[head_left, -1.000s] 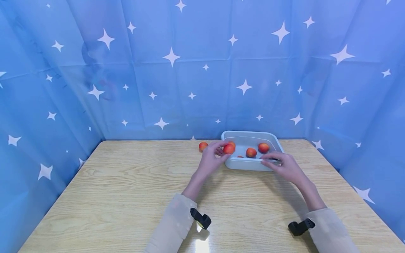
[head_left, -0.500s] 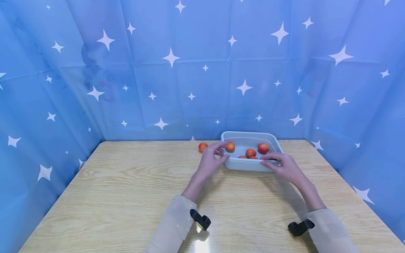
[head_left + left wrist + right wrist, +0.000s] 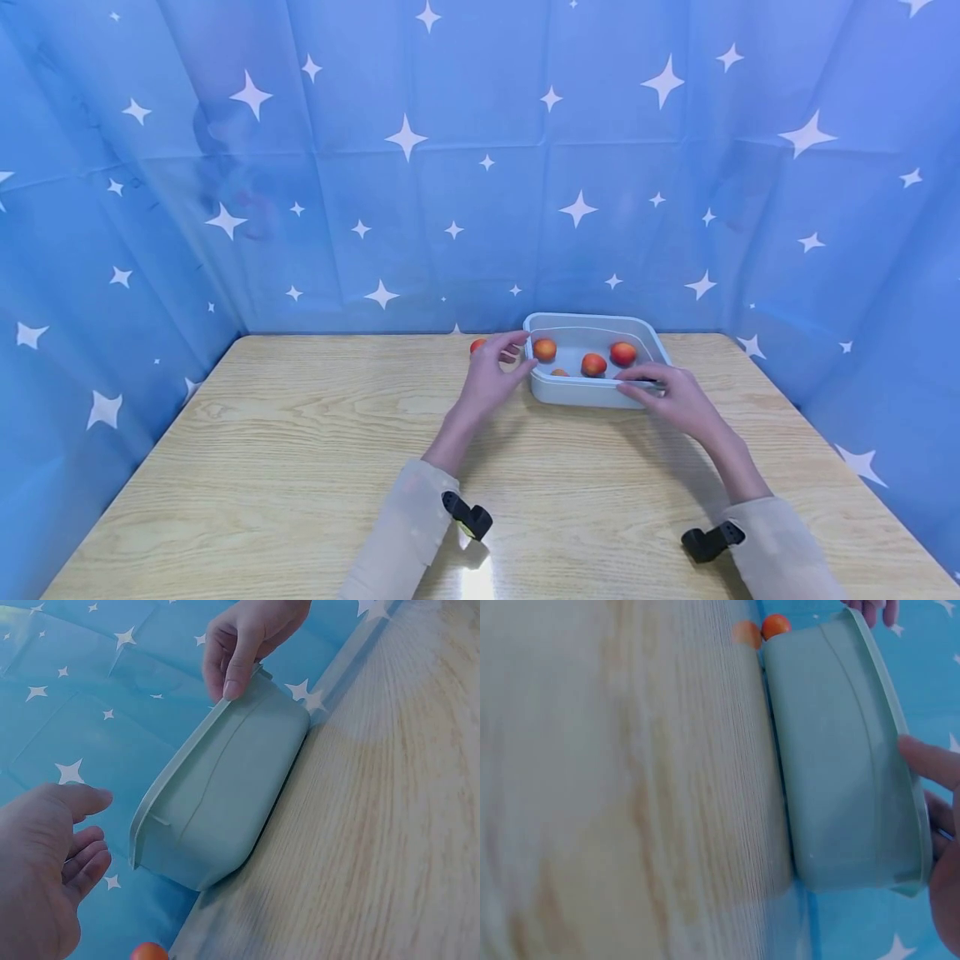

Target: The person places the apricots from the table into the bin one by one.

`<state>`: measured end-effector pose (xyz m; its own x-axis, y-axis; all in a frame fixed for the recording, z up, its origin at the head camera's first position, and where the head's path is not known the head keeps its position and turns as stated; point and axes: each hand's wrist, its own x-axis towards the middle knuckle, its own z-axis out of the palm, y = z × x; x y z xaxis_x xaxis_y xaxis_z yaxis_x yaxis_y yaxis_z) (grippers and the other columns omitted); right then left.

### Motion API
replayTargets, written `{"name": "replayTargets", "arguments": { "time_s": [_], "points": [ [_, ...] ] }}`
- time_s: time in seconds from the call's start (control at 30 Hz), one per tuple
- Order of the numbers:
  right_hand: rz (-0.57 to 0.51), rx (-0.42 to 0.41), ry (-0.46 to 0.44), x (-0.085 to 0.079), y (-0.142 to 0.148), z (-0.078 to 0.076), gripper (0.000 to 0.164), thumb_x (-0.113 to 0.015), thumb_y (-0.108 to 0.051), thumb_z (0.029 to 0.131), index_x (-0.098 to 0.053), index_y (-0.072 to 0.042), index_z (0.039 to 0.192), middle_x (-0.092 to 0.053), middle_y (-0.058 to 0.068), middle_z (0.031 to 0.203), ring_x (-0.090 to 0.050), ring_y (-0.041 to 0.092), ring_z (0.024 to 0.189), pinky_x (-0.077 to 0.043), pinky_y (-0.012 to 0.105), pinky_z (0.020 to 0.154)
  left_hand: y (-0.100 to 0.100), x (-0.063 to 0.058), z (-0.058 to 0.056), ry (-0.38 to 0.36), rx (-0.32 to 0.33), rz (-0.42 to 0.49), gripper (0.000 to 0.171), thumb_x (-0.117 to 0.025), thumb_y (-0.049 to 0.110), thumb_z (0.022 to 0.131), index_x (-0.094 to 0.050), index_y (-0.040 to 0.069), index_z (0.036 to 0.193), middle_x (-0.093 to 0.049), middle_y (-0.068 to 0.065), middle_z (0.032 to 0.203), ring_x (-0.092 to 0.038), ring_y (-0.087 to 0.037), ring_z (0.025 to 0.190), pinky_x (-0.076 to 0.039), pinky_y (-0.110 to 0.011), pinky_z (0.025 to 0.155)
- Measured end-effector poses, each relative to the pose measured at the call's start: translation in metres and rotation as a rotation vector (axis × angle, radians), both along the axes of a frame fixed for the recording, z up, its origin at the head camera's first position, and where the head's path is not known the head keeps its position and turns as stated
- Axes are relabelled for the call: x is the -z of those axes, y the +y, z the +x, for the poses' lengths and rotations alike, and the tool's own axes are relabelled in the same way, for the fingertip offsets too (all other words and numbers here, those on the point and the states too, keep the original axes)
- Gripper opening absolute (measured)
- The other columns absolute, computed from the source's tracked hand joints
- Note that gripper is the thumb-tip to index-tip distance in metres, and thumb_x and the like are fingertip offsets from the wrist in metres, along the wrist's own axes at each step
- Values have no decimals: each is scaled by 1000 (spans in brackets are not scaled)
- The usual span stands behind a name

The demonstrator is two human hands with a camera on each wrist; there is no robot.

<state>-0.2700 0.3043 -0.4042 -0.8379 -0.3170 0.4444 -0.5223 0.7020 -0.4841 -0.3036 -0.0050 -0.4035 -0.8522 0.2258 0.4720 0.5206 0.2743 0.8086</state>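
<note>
A pale grey-green plastic tub (image 3: 585,394) stands on the table with several small round red-orange fruits inside, such as this fruit (image 3: 623,353) near its right side. My right hand (image 3: 671,393) pinches the tub's front rim near the right corner, thumb outside and fingers over the inside. Just off the tub's left rim is my left hand (image 3: 489,373), holding nothing, thumb and fingers spread apart. In the left wrist view a gap shows between that hand (image 3: 45,862) and the rim. Another fruit (image 3: 477,344) lies on the table behind the left hand, partly hidden by it.
The wooden table (image 3: 300,450) runs back to a blue curtain (image 3: 465,183) with white stars. The tub is close to the table's far edge. Black cameras are strapped to both sleeves, such as the left camera (image 3: 468,517).
The fruit my left hand pinched a second ago has been let go into the tub. One fruit shifts along the front wall inside. The left hand has drawn slightly left; the right stays put.
</note>
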Motion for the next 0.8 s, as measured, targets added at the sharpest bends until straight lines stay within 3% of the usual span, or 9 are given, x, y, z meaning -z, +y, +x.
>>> {"name": "replayTargets", "arguments": {
  "time_s": [0.2,0.53,0.8],
  "points": [
    [-2,2,-6,2,1,0,16,-75,-17,93,-77,-16,108,-73,-2,104,-62,8,96,-48,18,83,-6,2,-8,56,1,39,41,-76,6,90,-64,-5,128,-65,-17,117,-62,-39,106,-56,-43,90],
    [-9,-2,-22,1,0,1,17,-74,-18,94,-77,-15,110,-73,0,105,-61,10,96,-50,23,83,-19,5,-16,60,-68,21,40,-76,7,89,-66,2,127,-65,-13,116,-59,-25,101,-55,-44,90],
    [-11,10,-31,0,-1,1,17,-74,-19,93,-77,-15,110,-73,0,105,-61,9,97,-52,31,84,-29,7,-26,59,-105,-2,40,-78,6,88,-67,2,126,-63,-16,115,-61,-37,102,-54,-45,90]
  ]
}}
